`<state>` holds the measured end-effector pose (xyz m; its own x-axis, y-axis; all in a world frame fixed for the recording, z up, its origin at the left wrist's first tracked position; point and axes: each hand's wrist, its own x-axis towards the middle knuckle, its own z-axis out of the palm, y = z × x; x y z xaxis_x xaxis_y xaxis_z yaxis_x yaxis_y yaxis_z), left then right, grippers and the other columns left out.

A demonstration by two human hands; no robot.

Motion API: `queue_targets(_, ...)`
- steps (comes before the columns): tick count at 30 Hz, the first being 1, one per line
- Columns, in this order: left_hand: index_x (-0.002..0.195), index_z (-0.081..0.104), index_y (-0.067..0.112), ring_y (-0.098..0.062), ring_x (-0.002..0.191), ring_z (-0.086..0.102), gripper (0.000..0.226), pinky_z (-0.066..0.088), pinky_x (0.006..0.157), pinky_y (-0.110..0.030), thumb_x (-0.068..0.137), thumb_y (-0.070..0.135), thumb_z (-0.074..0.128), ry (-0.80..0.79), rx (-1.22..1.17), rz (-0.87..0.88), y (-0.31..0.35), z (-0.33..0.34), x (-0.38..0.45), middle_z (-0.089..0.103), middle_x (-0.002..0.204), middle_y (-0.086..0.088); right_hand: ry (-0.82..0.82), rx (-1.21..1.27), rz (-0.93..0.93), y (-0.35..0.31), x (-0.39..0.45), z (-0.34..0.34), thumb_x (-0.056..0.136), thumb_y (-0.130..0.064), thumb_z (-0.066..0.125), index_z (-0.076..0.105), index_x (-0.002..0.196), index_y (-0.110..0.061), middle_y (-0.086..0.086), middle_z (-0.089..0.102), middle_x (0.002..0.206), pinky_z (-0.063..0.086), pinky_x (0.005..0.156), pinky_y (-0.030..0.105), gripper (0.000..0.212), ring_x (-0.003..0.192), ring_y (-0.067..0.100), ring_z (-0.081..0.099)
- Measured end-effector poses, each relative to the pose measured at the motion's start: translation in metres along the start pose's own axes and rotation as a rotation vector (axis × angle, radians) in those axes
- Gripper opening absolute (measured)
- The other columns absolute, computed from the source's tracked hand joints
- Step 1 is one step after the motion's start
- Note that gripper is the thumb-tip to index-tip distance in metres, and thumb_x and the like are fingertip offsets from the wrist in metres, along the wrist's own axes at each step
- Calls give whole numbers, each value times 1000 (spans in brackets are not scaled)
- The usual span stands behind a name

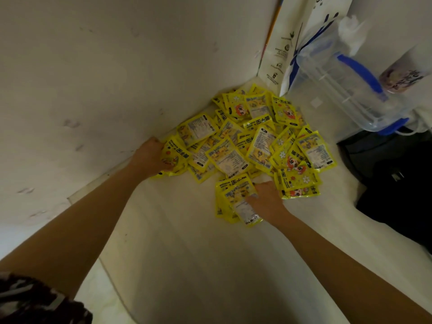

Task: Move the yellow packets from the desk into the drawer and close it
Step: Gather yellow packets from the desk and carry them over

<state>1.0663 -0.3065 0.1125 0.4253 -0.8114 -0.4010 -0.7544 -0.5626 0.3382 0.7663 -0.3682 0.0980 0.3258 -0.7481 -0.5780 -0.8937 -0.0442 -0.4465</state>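
Note:
Several yellow packets lie heaped in the far corner of the pale desk, against the wall. My left hand is at the heap's left edge, its fingers curled round a few packets there. My right hand is at the near edge of the heap and grips a small stack of yellow packets that sticks out toward me. No drawer is in view.
A clear plastic jug with a blue handle stands at the back right beside a white printed bag. A black bag lies at the desk's right edge. The wall closes the left side.

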Motion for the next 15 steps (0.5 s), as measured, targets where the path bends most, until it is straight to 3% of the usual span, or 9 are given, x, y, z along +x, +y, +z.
queue_targets(2,95,62,-5,-33,95,55,49,38,74,-31,63,24,87,19,-64,-29,0,2,-6,44,93,-13,68,173,-92,2,-3,-5,84,-5,64,71,87,-5,11,68,87,55,77,25,7,88,24,64)
queue_targets(3,96,62,-5,-31,95,56,48,40,75,-33,64,22,87,30,-116,-59,1,3,-12,48,95,-14,75,218,-114,1,-7,-9,83,0,64,68,78,-9,4,66,76,51,68,14,11,77,17,61)
queue_targets(4,97,63,-4,-29,94,59,47,44,76,-36,64,20,86,35,-177,-92,-1,5,-16,55,96,-15,57,260,-118,0,-11,-14,84,0,63,66,77,-10,1,64,75,48,65,12,13,74,14,58)
queue_targets(6,96,67,2,-26,87,64,43,48,73,-36,62,22,87,23,-318,-152,-5,11,-25,66,94,-10,-29,317,-53,3,-16,-17,87,-8,62,65,81,-12,3,62,78,47,65,23,8,76,16,56)
queue_targets(8,94,70,10,-18,76,66,39,53,69,-29,61,22,88,31,-532,-211,-7,17,-40,70,85,-4,-72,367,-6,7,-21,-18,89,-12,61,61,78,-12,4,57,73,43,61,25,11,72,19,55)
queue_targets(11,96,72,12,-8,62,69,30,54,53,-21,68,11,83,59,-845,-275,-3,27,-72,72,79,2,-58,473,17,19,-29,-17,90,-11,59,63,99,2,26,65,98,44,70,32,16,86,32,62)
queue_targets(13,95,71,13,-7,60,70,29,55,51,-22,69,8,82,79,-985,-320,2,38,-92,73,83,-1,-62,551,18,26,-39,-19,91,-10,57,63,104,-4,20,66,105,47,73,31,15,90,25,61)
queue_targets(15,96,70,13,-15,67,71,30,59,62,-30,69,9,81,99,-1072,-360,6,50,-109,73,91,-7,-70,650,31,35,-47,-19,92,-12,56,62,112,-12,8,66,109,48,75,28,20,96,19,62)
